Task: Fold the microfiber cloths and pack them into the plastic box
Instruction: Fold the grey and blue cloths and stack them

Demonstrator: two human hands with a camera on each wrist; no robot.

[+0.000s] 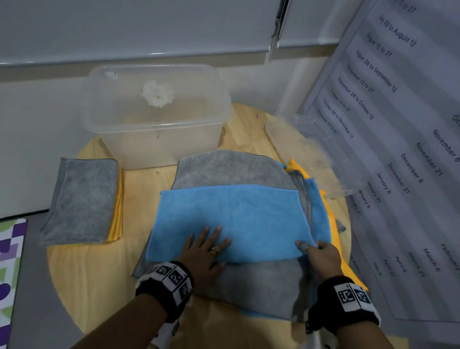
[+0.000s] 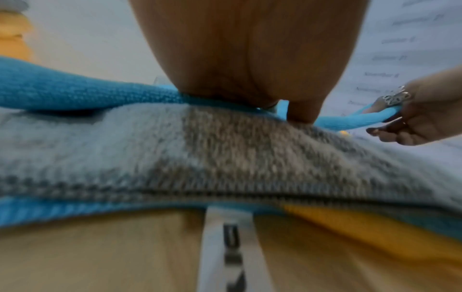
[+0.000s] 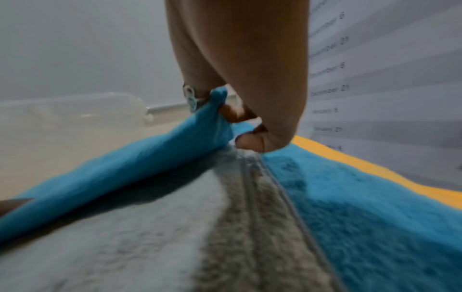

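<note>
Frame centre: left hand flat, fingers spread, anchoring the blue microfiber cloth; right hand pinches its right-hand edge, likely to fold it.

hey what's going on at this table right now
A person is folding microfiber cloths on a round wooden table. The left hand lies flat on a blue cloth, while the right hand pinches its right edge. It lies on a pile of unfolded cloths. A folded stack with grey on top sits to the left. The clear plastic box holds no cloths yet.
</note>
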